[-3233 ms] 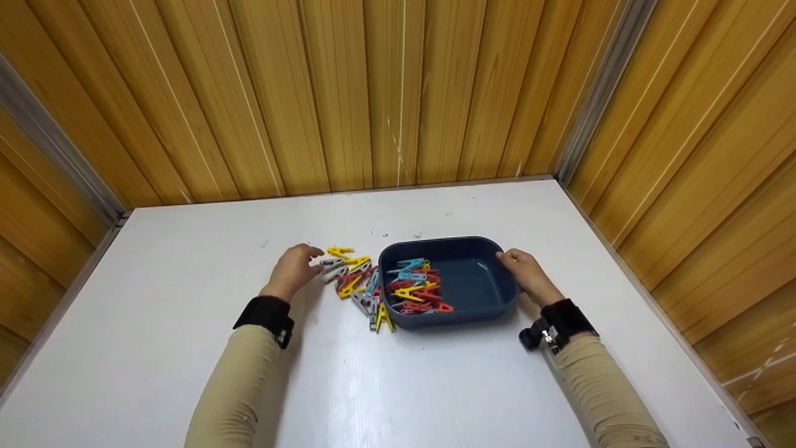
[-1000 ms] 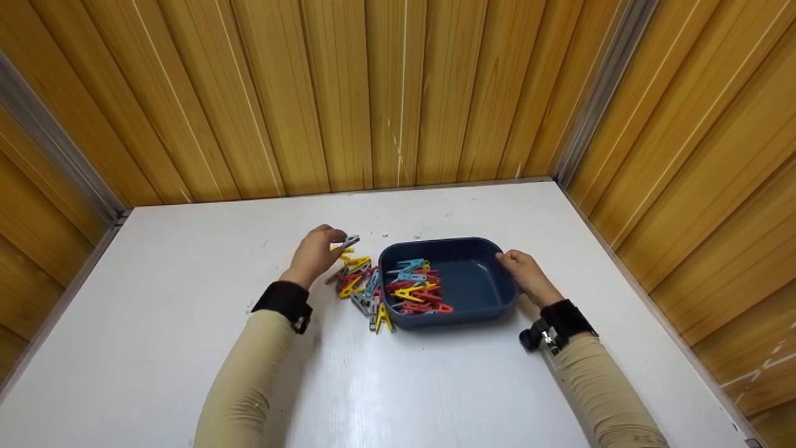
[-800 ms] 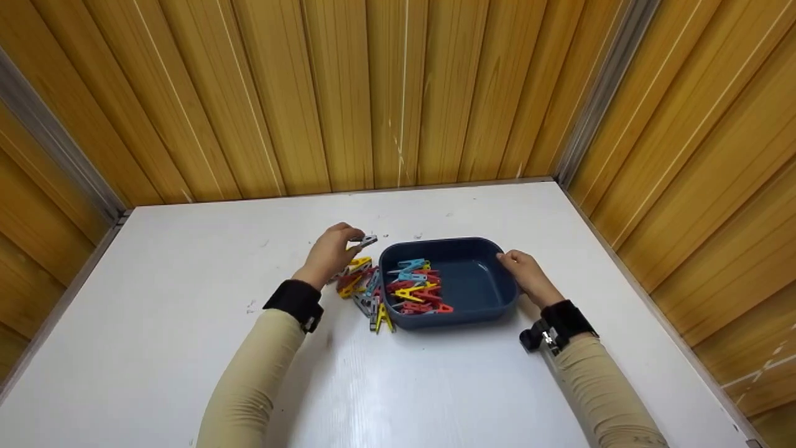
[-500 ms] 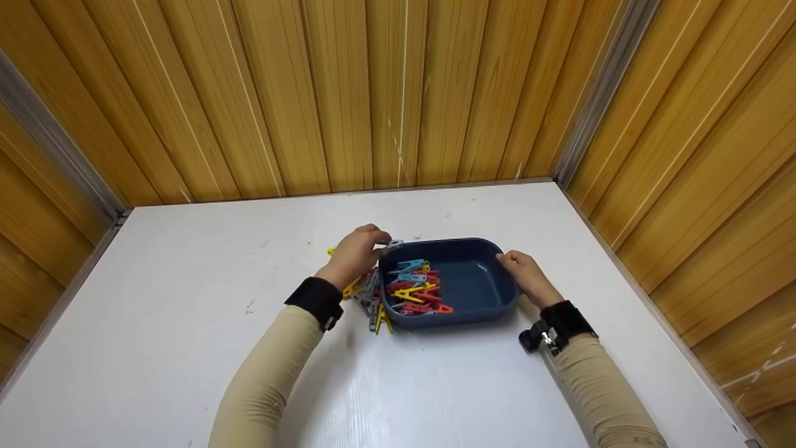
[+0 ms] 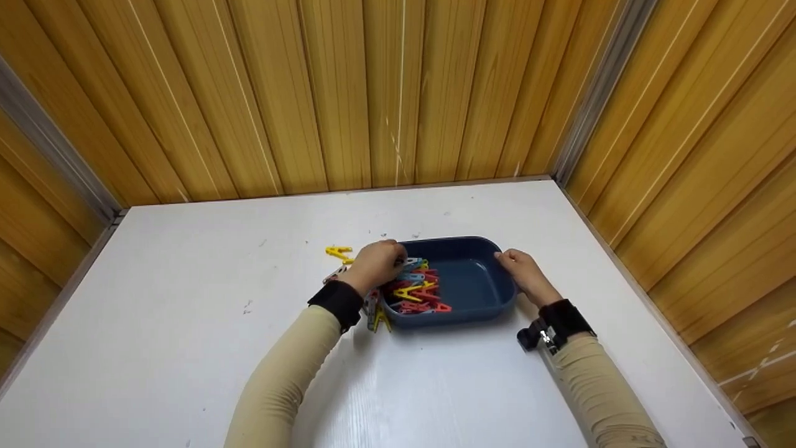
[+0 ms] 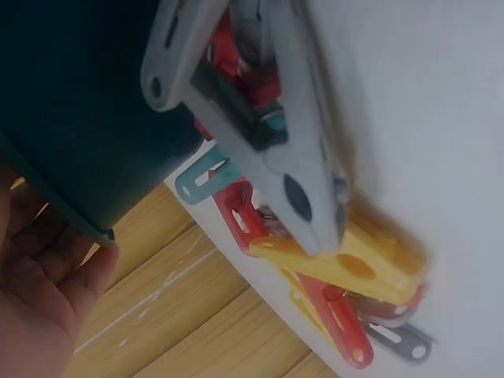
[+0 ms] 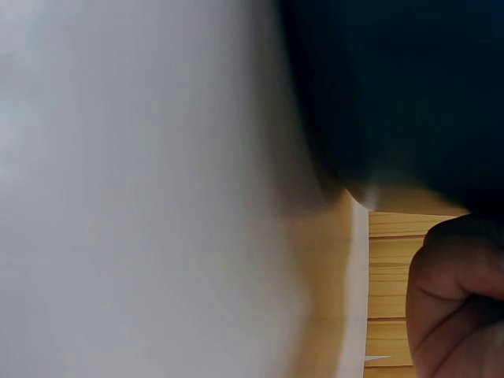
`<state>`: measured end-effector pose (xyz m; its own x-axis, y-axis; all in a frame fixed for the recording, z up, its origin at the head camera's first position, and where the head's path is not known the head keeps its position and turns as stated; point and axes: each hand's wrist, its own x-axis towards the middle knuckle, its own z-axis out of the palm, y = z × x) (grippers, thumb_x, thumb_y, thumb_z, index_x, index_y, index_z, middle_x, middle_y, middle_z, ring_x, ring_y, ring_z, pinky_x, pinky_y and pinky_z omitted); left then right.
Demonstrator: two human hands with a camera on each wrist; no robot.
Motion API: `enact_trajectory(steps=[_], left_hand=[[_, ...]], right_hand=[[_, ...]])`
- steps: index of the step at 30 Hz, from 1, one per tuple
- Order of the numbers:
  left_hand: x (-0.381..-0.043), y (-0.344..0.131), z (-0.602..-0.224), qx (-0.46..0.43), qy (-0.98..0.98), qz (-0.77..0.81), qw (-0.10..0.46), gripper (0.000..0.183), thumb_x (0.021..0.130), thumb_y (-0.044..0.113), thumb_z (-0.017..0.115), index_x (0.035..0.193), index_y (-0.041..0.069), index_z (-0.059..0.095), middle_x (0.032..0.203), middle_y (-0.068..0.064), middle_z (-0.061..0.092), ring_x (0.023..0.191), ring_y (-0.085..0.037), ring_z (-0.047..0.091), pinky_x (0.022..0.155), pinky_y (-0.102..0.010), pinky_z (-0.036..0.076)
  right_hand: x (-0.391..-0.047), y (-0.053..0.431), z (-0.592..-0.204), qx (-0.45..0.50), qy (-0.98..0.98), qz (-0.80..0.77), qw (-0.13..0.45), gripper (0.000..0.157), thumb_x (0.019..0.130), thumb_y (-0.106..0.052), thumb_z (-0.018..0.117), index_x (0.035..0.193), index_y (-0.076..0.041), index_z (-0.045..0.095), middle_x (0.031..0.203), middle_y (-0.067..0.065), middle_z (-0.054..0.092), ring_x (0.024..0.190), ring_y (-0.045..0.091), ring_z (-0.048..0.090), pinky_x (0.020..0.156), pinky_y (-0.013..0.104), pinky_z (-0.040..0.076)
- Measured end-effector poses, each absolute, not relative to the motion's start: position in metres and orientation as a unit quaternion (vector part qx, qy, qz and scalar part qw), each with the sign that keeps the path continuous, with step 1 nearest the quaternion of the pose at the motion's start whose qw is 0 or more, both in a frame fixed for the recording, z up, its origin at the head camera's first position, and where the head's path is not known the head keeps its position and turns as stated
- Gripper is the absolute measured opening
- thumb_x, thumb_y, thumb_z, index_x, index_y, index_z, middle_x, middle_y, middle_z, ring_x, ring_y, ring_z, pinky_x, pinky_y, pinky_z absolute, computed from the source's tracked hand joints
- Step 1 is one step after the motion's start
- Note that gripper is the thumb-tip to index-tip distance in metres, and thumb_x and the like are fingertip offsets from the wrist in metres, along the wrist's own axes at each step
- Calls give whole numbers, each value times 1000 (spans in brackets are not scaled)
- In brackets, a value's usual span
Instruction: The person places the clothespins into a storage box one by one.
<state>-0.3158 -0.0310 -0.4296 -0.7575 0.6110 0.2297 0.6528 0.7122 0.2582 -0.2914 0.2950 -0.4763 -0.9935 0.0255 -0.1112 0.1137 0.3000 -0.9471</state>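
Observation:
My left hand (image 5: pixel 376 264) reaches over the left rim of the dark blue plastic box (image 5: pixel 472 317), fingers pointing down inside. It pinches a grey clothespin (image 5: pixel 412 262) just above the others in the box; most of it is hidden by the fingers. In the left wrist view the left hand (image 6: pixel 43 295) shows at the box rim (image 6: pixel 67 209). My right hand (image 5: pixel 525 274) grips the box's right end, thumb over the rim. Red, yellow and blue clothespins (image 5: pixel 426 292) lie in the left half of the box.
Several loose clothespins lie on the white table (image 5: pixel 186 298) left of the box, partly hidden by my left arm. A yellow clothespin (image 5: pixel 339 252) lies beyond that wrist. In the left wrist view a grey clothespin (image 6: pixel 291 157) is close up. Wood-patterned walls (image 5: pixel 336 93) enclose the table.
My left hand picked up a grey clothespin from the pile and moved right with it, over the box's left rim and down inside. The right hand and the box have stayed put.

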Motion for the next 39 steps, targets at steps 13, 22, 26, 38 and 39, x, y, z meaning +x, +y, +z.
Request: enact_trajectory(steps=[13, 22, 26, 38, 39], left_hand=[[-310, -26, -435, -349, -932, -59, 80, 14, 95, 12, 68, 96, -1, 75, 92, -17, 75, 88, -35, 71, 90, -45, 54], [-309, -26, -435, -331, -941, -54, 44, 20, 92, 15, 75, 105, 1, 75, 100, -15, 77, 97, -33, 72, 97, -46, 52], [-310, -30, -432, -324, -939, -116, 20, 24, 92, 11, 73, 113, -1, 74, 107, -18, 76, 102, -35, 72, 98, -47, 55], [-312, -60, -409, -315, -922, -216, 58, 26, 93, 1, 66, 118, -2, 72, 119, -20, 72, 114, -37, 69, 100, -49, 56], [-312, -63, -407, -313, -922, -218, 63, 25, 93, 2, 66, 117, -2, 73, 118, -20, 73, 114, -37, 69, 100, -49, 55]], right_hand=[[-291, 291, -477, 42, 808, -586, 40, 32, 107, -28, 52, 76, -17, 48, 63, -12, 38, 50, 1, 37, 45, 16, 32], [-292, 292, -478, 43, 807, -588, 46, 31, 107, -28, 51, 78, -16, 49, 63, -11, 40, 51, 2, 40, 46, 17, 34], [-291, 290, -478, 42, 810, -583, 40, 31, 107, -28, 52, 77, -17, 49, 63, -12, 40, 52, 1, 40, 46, 17, 34], [-268, 273, -440, 39, 806, -587, 61, 30, 107, -21, 48, 80, -7, 48, 63, -9, 39, 50, 1, 38, 46, 16, 34], [-268, 273, -441, 39, 807, -586, 60, 30, 107, -21, 48, 80, -8, 48, 63, -9, 39, 50, 1, 38, 46, 16, 34]])
